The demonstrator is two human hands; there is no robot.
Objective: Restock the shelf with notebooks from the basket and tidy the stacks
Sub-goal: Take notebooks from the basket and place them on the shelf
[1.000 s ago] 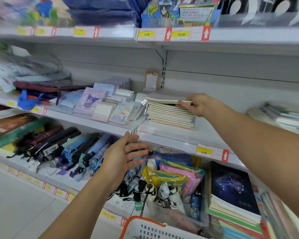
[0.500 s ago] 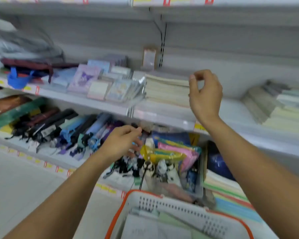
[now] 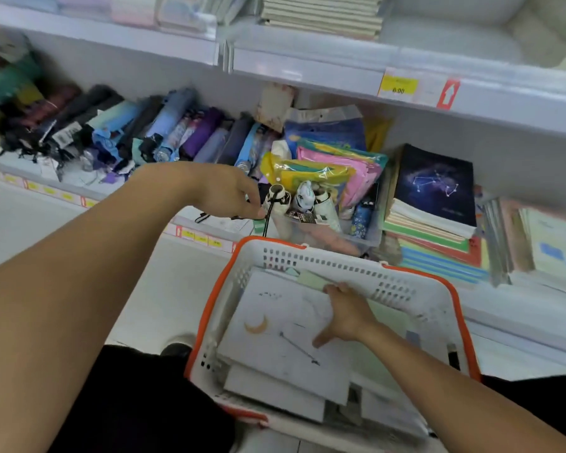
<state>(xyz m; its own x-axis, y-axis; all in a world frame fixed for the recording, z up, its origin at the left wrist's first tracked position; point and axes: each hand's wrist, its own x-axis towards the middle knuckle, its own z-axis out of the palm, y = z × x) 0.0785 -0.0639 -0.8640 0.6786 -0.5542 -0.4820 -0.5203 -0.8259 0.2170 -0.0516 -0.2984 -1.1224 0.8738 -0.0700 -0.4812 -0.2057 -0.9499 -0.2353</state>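
My right hand lay inside the basket, fingers straight and spread, resting flat on the top notebook, a pale cover with a crescent moon printed on it. More notebooks sat stacked beneath it in the same basket (white walls, orange rim). My left hand hung above and to the left of the basket, at the front edge of the lower shelf, fingers curled downward beside a white umbrella handle; I could not tell whether it pinched the black strap there. Behind that hand, a row of folded umbrellas filled the lower shelf, with plastic pouches to their right and a stack topped by a dark constellation notebook further right. On the upper shelf, a stack of notebooks rested near a yellow price tag.
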